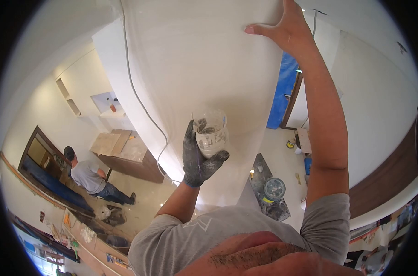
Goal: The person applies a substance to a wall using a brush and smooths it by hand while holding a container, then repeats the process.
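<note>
My left hand (199, 158), in a dark, paste-smeared work glove, is wrapped round a clear plastic tub (212, 138). Whitish paste coats the tub's wall, and darker smears show inside its mouth. The tub is held up in front of a broad, pale, smooth wall surface (186, 60). Bare and raised, my right hand (289, 32) is at the right edge of that surface near the top. Its thumb is stretched out to the left across the surface, apart from the fingers. The fingertips are cut off by the frame's upper edge.
A grey cable (133, 83) hangs down the surface's left side. Below right, a lidded bucket (274, 188) stands on a stained dark board (262, 170). A co-worker (90, 177) stands at left near a covered cabinet (126, 156). Blue sheeting (282, 92) covers a doorway.
</note>
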Demonstrator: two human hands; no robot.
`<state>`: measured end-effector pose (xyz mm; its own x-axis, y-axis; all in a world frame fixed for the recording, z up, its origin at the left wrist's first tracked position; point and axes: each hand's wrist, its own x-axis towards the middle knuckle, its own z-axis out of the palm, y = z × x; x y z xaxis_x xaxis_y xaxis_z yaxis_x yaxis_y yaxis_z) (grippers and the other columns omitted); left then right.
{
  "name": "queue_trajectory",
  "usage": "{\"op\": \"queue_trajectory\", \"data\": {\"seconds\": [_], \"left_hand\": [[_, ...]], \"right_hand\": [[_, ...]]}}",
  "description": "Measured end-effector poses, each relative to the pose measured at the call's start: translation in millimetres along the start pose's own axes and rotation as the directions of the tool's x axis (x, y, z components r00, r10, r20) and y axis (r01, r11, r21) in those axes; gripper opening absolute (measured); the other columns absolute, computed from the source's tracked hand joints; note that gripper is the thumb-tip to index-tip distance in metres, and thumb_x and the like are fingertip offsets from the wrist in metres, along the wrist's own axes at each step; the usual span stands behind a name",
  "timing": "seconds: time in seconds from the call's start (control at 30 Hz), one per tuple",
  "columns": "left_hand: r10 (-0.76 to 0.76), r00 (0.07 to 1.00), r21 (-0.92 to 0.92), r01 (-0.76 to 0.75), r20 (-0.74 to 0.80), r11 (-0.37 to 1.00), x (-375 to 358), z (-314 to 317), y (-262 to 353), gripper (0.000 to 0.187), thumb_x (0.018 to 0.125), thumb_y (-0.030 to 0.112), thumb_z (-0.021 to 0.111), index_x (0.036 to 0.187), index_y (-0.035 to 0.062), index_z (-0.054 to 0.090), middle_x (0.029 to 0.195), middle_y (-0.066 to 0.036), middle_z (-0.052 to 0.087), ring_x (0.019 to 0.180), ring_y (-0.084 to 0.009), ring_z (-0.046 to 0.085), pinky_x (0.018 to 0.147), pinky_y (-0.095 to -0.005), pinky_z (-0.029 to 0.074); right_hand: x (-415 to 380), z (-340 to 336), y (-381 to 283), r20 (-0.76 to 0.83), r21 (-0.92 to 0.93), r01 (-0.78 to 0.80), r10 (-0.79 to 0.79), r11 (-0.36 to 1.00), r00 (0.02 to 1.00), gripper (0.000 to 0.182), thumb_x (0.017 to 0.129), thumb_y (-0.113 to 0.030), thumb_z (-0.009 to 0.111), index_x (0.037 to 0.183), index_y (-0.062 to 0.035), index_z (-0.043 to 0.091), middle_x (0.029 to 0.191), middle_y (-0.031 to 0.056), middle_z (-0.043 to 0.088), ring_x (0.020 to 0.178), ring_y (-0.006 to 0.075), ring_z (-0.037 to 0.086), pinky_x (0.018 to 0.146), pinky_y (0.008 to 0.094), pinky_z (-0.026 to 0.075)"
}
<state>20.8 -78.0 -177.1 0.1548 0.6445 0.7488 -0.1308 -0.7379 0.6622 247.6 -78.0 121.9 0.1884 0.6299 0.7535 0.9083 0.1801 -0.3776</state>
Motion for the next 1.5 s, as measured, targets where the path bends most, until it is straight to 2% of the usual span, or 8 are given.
{"op": "queue_trajectory", "data": {"seconds": [0.33,0.5,0.53,0.6,0.73,0.83,0.97,1.5], "left_hand": [[-0.043,0.999,-0.087,0.040,-0.027,0.995,-3,3,3,0.104,0.070,0.025,0.096,0.152,-0.0041,0.039,0.130,-0.016,0.062,0.114,-0.0253,0.066,0.096,-0.0396,0.057],[-0.050,0.989,-0.074,0.040,-0.142,0.996,3,14,22,0.075,0.065,0.021,0.090,0.127,-0.0006,0.054,0.113,-0.012,0.066,0.100,-0.0245,0.066,0.088,-0.0361,0.055],[-0.043,0.988,-0.067,0.034,-0.148,0.997,2,13,22,0.075,0.065,0.021,0.090,0.127,-0.0007,0.054,0.113,-0.012,0.066,0.100,-0.0246,0.066,0.088,-0.0360,0.055],[-0.037,0.989,-0.023,0.035,-0.146,0.999,-1,10,17,0.075,0.065,0.021,0.090,0.127,-0.0013,0.054,0.113,-0.012,0.066,0.100,-0.0245,0.066,0.088,-0.0361,0.055],[-0.054,0.984,-0.106,0.036,-0.171,0.994,1,14,14,0.076,0.065,0.024,0.091,0.126,-0.0023,0.055,0.113,-0.013,0.066,0.101,-0.0245,0.066,0.088,-0.0362,0.055],[-0.071,0.979,-0.137,0.045,-0.193,0.989,-3,12,9,0.078,0.066,0.028,0.092,0.127,-0.0027,0.054,0.113,-0.013,0.066,0.101,-0.0251,0.067,0.088,-0.0366,0.055],[-0.076,0.983,-0.162,0.049,-0.165,0.986,-5,11,0,0.089,0.066,0.030,0.095,0.135,-0.0020,0.049,0.120,-0.014,0.064,0.107,-0.0258,0.066,0.092,-0.0386,0.055],[-0.261,0.965,-0.401,0.253,0.037,0.880,0,8,-21,0.102,0.066,0.037,0.099,0.144,-0.0013,0.046,0.127,-0.012,0.064,0.115,-0.0233,0.064,0.098,-0.0388,0.055]], "right_hand": [[-8,-9,6,0.011,0.031,-0.012,0.012,0.999,1.000,0.129,0.071,-0.038,0.095,0.166,-0.0056,0.013,0.166,0.0227,0.032,0.153,0.0382,0.033,0.127,0.0516,0.033],[16,-12,61,0.100,0.204,-0.070,0.050,0.977,0.994,0.123,0.076,-0.035,0.092,0.167,-0.0104,0.014,0.170,0.0150,0.029,0.155,0.0356,0.031,0.128,0.0529,0.031],[21,2,89,-0.072,0.345,0.052,-0.029,0.937,0.997,0.077,0.086,-0.038,0.082,0.143,-0.0046,0.044,0.143,0.0135,0.051,0.118,0.0266,0.051,0.103,0.0424,0.043],[25,13,134,-0.257,0.444,0.068,0.054,0.893,0.965,0.050,0.096,-0.039,0.072,0.126,0.0010,0.070,0.115,0.0108,0.072,0.079,0.0153,0.069,0.077,0.0312,0.055],[7,16,147,-0.245,0.493,-0.194,0.349,0.848,0.905,0.054,0.098,-0.035,0.070,0.137,0.0008,0.062,0.111,0.0071,0.074,0.082,0.0105,0.067,0.076,0.0285,0.053],[-19,50,111,-0.281,0.559,0.025,0.161,0.829,0.946,0.094,0.085,-0.054,0.082,0.153,-0.0005,0.044,0.132,0.0140,0.065,0.095,0.0211,0.071,0.080,0.0336,0.057],[-34,87,40,-0.276,0.069,-0.073,0.090,0.995,0.957,0.158,0.058,-0.062,0.096,0.160,0.0127,0.002,0.157,0.0321,0.036,0.143,0.0407,0.047,0.115,0.0422,0.046],[-36,93,-2,-0.254,0.454,-0.108,0.245,0.885,0.936,0.162,0.055,-0.047,0.101,0.152,0.0249,-0.006,0.145,0.0377,0.046,0.130,0.0398,0.058,0.105,0.0386,0.054]]}}
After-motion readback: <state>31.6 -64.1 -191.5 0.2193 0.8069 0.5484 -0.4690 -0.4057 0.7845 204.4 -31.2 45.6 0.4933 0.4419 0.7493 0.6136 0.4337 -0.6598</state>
